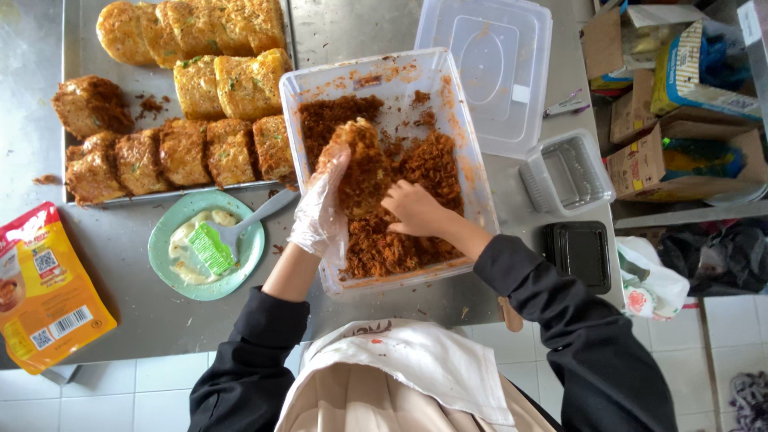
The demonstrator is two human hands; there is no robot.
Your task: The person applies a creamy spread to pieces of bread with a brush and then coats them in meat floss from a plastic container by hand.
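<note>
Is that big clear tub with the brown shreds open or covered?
Open. The clear tub has no lid on it; its lid lies apart on the steel table, and both hands reach inside.

Gloved left hand point(320, 210) holds a coated bread piece point(360, 164) over floss in the clear tub point(480, 192); bare right hand point(414, 210) presses it. Tray of coated pieces point(184, 132) at ten o'clock.

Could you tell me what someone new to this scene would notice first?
First, the clear plastic tub of reddish-brown shredded floss at centre, where the gloved left hand holds a coated bread piece and the bare right hand presses floss on. To its left, a metal tray carries rows of coated pieces, with a green plate of cream and a spatula below it.
</note>
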